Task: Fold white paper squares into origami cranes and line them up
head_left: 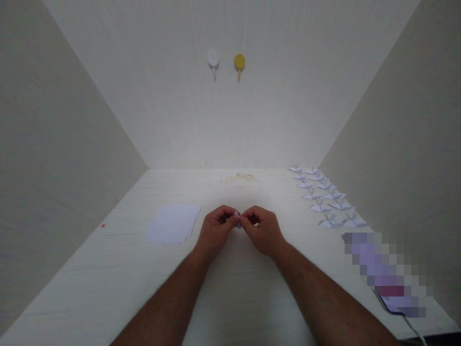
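Over the middle of the white table, my left hand (218, 229) and my right hand (263, 229) meet at the fingertips. Between them is a small folded piece of white paper (237, 221), pinched by thumb and forefinger on each side. Most of the paper is hidden by the fingers, so its folded shape cannot be made out. A stack of white paper sheets (173, 223) lies to the left of my left hand. Folded paper cranes (320, 207) stand in two rows at the right, beyond my right hand.
A blurred-out device, apparently a phone (387, 278), lies at the right edge with a cable (414, 328) attached. A white hook (212, 58) and a yellow hook (239, 61) are on the back wall. Side walls enclose the table (108, 269). A red spot (103, 225) marks the left side.
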Tool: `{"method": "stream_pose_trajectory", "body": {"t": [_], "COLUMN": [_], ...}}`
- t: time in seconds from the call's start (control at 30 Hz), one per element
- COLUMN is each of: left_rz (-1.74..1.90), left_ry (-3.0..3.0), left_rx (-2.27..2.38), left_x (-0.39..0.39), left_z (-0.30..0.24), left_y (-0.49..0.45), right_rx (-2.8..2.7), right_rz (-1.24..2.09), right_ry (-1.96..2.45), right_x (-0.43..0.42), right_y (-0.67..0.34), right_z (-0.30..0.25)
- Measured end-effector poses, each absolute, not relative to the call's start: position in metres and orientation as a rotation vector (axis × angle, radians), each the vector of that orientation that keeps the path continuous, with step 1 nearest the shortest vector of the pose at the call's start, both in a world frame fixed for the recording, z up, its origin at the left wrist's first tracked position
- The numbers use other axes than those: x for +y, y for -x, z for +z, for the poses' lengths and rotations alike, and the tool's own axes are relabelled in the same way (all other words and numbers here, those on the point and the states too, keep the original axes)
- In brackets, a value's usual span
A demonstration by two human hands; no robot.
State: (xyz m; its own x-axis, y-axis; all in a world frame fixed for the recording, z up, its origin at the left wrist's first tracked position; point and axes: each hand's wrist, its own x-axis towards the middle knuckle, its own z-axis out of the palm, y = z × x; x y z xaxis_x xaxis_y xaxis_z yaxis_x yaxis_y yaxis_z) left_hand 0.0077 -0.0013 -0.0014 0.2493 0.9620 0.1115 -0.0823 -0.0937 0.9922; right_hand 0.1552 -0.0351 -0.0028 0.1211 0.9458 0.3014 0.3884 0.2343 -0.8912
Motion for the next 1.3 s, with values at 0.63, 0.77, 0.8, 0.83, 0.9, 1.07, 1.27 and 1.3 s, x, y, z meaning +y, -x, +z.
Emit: {"method": "stream_pose_trajectory", "body": {"t": [0.63, 0.77, 0.8, 0.83, 0.9, 1.07, 1.27, 1.3], "left_rz": [1.096, 1.087, 1.085, 1.083, 1.087, 1.158, 1.148, 1.137], "left_ry": [-1.353, -1.34, -1.341, -1.342, -1.338, -1.261, -1.035, -1.021], "left_rx": [0.985, 1.007, 1.012, 1.017, 1.031, 1.009, 0.868, 0.854], "left_x": [-0.002, -0.004, -0.004, -0.005, -0.005, -0.004, -0.003, -0.003], "left_z": [0.0, 0.003, 0.004, 0.004, 0.004, -0.003, -0.011, -0.011], "left_y": [-0.009, -0.01, -0.01, -0.011, -0.012, -0.014, -0.018, -0.018], "right_rx": [-1.561, -1.585, -1.587, -1.582, -1.549, -1.545, -1.629, -1.622], "right_rz": [0.58, 0.563, 0.563, 0.566, 0.581, 0.65, 0.588, 0.584], "right_ry": [1.389, 1.379, 1.378, 1.379, 1.374, 1.369, 1.378, 1.379], "right_x": [-0.035, -0.035, -0.035, -0.035, -0.035, -0.036, -0.033, -0.032], "right_y": [-0.155, -0.156, -0.156, -0.155, -0.155, -0.154, -0.155, -0.155], "right_z": [-0.003, -0.004, -0.005, -0.005, -0.006, -0.007, -0.014, -0.015]}}
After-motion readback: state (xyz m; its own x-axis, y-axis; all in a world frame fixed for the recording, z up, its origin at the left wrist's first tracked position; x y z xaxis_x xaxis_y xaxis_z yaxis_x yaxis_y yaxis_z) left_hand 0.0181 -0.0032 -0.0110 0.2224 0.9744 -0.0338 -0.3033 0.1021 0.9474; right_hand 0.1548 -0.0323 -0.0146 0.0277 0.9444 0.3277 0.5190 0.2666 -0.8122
